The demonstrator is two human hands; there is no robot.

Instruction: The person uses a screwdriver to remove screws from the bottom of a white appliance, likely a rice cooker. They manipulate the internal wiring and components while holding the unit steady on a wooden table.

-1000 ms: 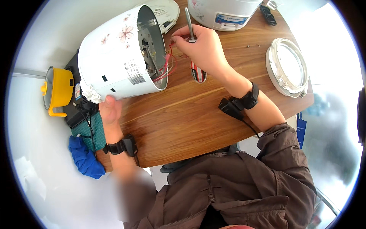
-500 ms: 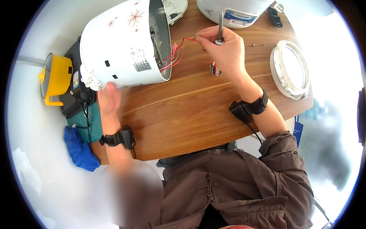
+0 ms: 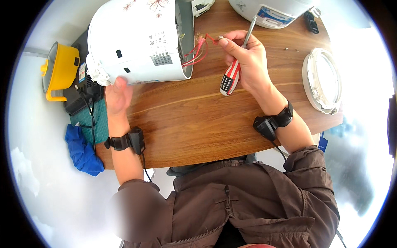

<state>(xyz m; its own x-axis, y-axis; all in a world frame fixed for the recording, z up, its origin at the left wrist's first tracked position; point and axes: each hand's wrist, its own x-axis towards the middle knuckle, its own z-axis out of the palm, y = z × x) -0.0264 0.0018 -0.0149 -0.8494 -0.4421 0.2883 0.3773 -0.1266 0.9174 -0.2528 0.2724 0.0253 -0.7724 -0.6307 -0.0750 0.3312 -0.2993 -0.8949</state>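
A white rice cooker body (image 3: 136, 45) with a flower print lies on its side at the upper left, its opening toward the right. My left hand (image 3: 118, 97) is against its near side, thumb on the shell and the other fingers hidden beneath. Several red and pale wires (image 3: 201, 51) hang from the opening. My right hand (image 3: 250, 58) pinches the end of a red wire, with a small metal piece at the fingertips. That same hand also holds a screwdriver (image 3: 230, 78), its red, white and black handle below the palm and its shaft pointing up.
A white ring-shaped lid part (image 3: 309, 78) lies at the right, with small screws (image 3: 286, 49) nearby. At the back stands another white appliance (image 3: 248, 8) beside a black part (image 3: 311, 22). On the left are a yellow pot (image 3: 66, 70), a green mat (image 3: 89, 128) and a blue cloth (image 3: 80, 151).
The screwdriver has tilted in my right hand, so its handle now shows. The rice cooker body has shifted slightly right and up in view, and the pinched wire end has come along.
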